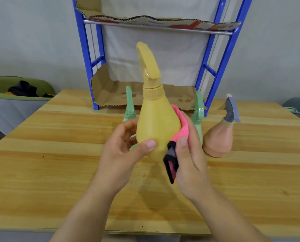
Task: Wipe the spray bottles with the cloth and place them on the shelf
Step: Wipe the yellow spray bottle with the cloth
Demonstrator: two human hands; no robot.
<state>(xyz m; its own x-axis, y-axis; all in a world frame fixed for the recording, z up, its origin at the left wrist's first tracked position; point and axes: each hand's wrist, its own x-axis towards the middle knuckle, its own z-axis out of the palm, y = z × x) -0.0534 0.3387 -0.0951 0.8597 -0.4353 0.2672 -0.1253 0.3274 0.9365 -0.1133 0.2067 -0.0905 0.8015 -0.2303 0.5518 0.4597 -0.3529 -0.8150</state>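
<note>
While the left hand (pixel 123 151) grips the yellow spray bottle (pixel 156 123) upright above the table (pixel 58 154), the right hand (pixel 189 158) holds a pink cloth (pixel 180 126) pressed against its side; behind, seemingly two green bottles (pixel 197 117) stand half hidden, a peach bottle (pixel 217 137) beside them, near the blue shelf (pixel 222 63)

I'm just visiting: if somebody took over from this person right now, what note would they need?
Left hand grips the yellow spray bottle above the table.
Right hand holds the pink cloth against its side: wiping under way.
Two green spray bottles and a peach spray bottle stand on the table behind it.
The blue shelf shows no bottles yet; all four remain to place.
</note>
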